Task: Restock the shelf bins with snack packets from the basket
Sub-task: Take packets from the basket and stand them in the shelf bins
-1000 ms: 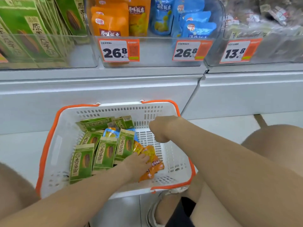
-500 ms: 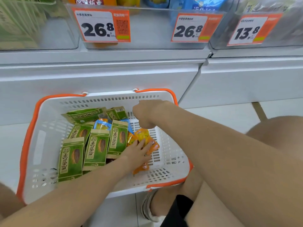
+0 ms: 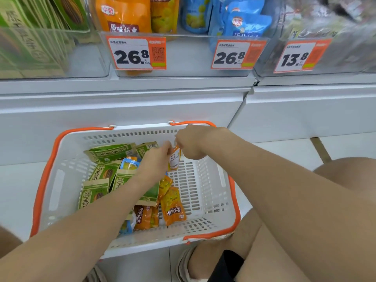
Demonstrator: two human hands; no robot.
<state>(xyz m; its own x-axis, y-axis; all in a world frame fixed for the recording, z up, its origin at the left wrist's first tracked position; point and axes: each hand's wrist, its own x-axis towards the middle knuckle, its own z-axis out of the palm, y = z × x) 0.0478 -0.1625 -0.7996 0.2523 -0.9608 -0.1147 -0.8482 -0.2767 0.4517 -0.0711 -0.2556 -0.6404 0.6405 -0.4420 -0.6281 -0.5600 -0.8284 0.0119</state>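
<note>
A white basket with an orange rim (image 3: 211, 180) sits on the floor below the shelf. Inside lie several green packets (image 3: 95, 193), orange packets (image 3: 173, 206) and a blue one (image 3: 129, 164). My left hand (image 3: 155, 159) and my right hand (image 3: 192, 142) meet above the basket's middle, and both pinch one small orange packet (image 3: 174, 159) that hangs upright between them. Clear shelf bins stand above: green packets in the left bin (image 3: 36, 37), orange ones in the middle bin (image 3: 126, 15), blue ones beside them (image 3: 244, 21).
Price tags reading 26.8 (image 3: 138, 53), 26.8 (image 3: 234, 55) and 13.8 (image 3: 297, 58) hang on the bin fronts. A white shelf base (image 3: 142, 104) stands behind the basket. My knees and a shoe (image 3: 185, 265) are close to the basket's near side.
My left hand lifted an orange packet out of the pile and up to my right hand, which now pinches it too. The view tilted up toward the shelf.
</note>
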